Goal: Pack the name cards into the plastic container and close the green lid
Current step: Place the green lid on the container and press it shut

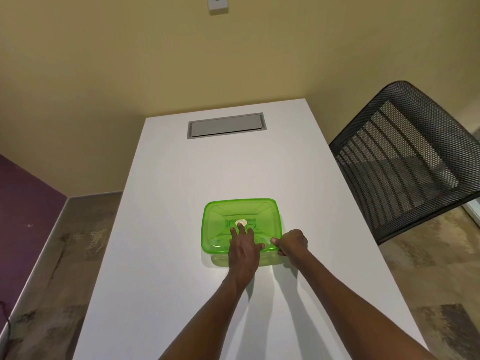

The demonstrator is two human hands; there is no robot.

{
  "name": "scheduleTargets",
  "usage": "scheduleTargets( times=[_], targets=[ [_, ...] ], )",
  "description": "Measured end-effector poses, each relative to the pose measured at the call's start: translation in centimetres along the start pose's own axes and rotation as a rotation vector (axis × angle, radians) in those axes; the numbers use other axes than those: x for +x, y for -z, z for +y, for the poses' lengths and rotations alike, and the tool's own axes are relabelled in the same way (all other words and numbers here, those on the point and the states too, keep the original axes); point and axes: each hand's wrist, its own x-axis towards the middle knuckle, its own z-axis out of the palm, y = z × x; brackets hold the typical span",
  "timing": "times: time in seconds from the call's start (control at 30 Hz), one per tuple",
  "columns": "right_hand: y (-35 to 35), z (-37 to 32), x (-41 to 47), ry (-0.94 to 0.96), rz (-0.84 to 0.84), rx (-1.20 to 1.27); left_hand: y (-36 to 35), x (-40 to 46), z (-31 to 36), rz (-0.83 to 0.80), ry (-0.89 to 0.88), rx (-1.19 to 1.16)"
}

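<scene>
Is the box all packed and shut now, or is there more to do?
Nearly done. The green lid already sits on the container, and no cards lie loose on the table; whether they are inside is hard to tell. Right now the left hand presses flat on the lid while the right hand grips its near right corner. Left: snapping the edges shut.

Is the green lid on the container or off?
On. The lid covers the container; the left hand presses it. Fully sealed: cannot tell.
</scene>
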Motion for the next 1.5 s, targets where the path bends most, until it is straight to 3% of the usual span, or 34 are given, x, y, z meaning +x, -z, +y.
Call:
scheduleTargets(
  times=[0.27, 0.4, 0.63, 0.87, 1.0, 1.13, 1.27, 1.37, 1.5],
  targets=[
    [1.3, -1.3, 1.5, 0.023, -0.044, 0.055, 0.2, 1.7, 0.3, 0.06, -0.071, -0.092],
    [1.8, -3.9, 3.0, 0.108, -0.003, -0.046, 1.2, 4.1, 0.9, 0.091, -0.155, -0.092],
    [1.9, -7.2, 6.1, 0.21, 0.045, -0.005, 2.2, 7.9, 0.9, -0.029, -0.118, -0.051],
    [1.5, -8.2, 8.8, 0.061, 0.029, 0.092, 1.2, 8.2, 0.7, -0.117, -0.114, 0.12],
    [1.5, -8.9, 10.2, -0.083, -0.064, 0.194, 1.0, 8.4, 0.8, -0.148, -0.107, 0.165],
    [1.1, -9.7, 10.8, -0.064, -0.046, 0.054, 0.7, 8.6, 0.7, -0.155, -0.112, 0.219],
    [1.8, -9.7, 9.9, -0.075, -0.074, 0.066, 0.6, 8.6, 0.6, -0.145, -0.118, 0.211],
    [1.9, -9.4, 7.9, 0.109, 0.062, -0.167, 0.7, 8.4, 0.1, -0.136, -0.137, 0.179],
    [-1.1, -7.5, 3.9, 0.463, 0.276, -0.264, 1.1, 8.5, -3.0, 0.049, -0.207, 0.101]
  ],
)
